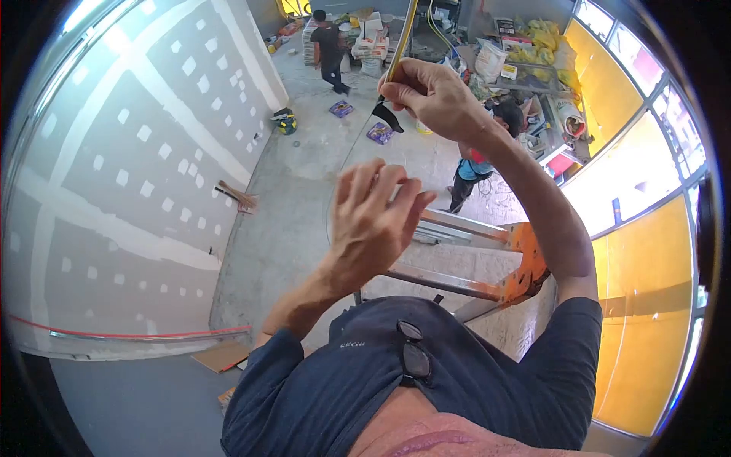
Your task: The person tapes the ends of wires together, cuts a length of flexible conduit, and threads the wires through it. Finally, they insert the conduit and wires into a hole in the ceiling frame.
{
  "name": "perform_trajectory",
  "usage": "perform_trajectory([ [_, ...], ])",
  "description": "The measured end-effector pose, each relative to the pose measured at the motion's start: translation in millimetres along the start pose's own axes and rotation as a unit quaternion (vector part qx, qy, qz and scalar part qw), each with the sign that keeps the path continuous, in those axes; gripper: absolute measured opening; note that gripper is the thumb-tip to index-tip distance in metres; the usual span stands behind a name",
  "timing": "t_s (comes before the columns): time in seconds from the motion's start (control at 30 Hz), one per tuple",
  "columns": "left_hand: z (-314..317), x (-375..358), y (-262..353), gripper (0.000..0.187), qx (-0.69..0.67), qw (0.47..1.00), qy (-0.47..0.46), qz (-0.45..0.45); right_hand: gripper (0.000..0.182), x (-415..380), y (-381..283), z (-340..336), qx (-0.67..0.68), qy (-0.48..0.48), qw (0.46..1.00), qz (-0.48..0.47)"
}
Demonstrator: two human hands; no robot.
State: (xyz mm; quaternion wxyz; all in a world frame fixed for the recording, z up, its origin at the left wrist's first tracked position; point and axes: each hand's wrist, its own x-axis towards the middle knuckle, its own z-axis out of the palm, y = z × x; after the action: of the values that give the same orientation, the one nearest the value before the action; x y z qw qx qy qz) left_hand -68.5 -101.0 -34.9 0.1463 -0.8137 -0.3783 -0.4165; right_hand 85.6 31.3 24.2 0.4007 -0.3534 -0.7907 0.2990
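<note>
My right hand point(438, 95) is raised and pinches a yellow cable point(403, 38) that runs up out of view. Just below the pinch, a piece of black tape point(387, 117) hangs from the cable's end. From there a thin wire point(355, 146) curves down and passes behind my left hand point(375, 217). That hand is lower, below the tape, its fingers loosely curled and apart with nothing visible in them. Beneath my forearms is a stepladder point(521, 263) with orange end parts and metal rails.
A person in dark clothes point(330, 53) is at the back; another person point(474, 171) is partly hidden behind my right arm. A bucket point(285, 122) and broom point(237, 196) are near the patched wall point(145, 152). Bagged materials point(537, 46) lie at the back right, beside yellow-covered windows point(640, 305).
</note>
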Motion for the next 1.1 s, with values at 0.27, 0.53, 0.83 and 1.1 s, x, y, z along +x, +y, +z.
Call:
perform_trajectory([
  [0.27,31.4,48.8,-137.7,0.083,-0.640,0.612,-0.354,-0.302,0.012,-2.5,-7.1,-5.5,0.039,-0.089,0.995,-0.031],
  [0.53,62.4,51.3,-122.3,0.063,-0.837,0.374,-0.346,-0.197,0.010,-3.0,0.9,-14.5,0.075,-0.080,0.994,-0.022],
  [0.83,59.9,44.4,-131.3,0.031,-0.841,0.400,-0.221,-0.289,0.011,-4.6,1.9,-10.3,0.017,-0.075,0.996,-0.037],
  [1.1,63.4,43.6,-118.5,0.020,-0.473,0.838,0.128,-0.239,0.023,-1.6,-11.2,8.0,-0.066,0.067,0.995,0.015],
])
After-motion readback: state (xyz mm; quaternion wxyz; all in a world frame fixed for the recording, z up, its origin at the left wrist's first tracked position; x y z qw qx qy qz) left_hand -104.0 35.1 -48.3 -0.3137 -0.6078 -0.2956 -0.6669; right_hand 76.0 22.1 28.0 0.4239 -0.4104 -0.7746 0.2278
